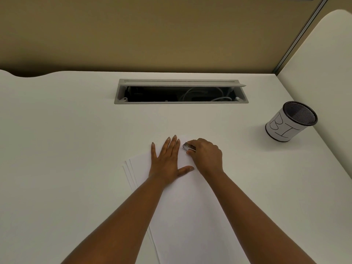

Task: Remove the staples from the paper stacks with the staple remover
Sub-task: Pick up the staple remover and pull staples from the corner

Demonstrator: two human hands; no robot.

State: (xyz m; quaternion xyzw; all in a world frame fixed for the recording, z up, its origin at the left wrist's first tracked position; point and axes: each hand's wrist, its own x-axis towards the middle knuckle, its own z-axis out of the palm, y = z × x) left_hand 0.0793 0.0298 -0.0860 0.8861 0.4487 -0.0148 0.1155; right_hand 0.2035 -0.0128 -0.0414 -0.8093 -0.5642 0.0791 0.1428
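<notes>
White desk [66,130], open grey cable hatch [181,91] set into it with pale cables [200,93] inside, black mesh cup [291,121] wrapped in hand-lettered paper near the right edge, tan wall [152,31] behind, white partition [327,50] at right

Dim, warm, even lighting; soft faint shadows, slightly soft focus, wide-angle bowing at edges.

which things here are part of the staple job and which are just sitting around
Part of the job:
staple remover, held in the right hand
paper stacks, pressed flat by the left hand

Just sitting around:
mesh cup
open cable hatch
</notes>
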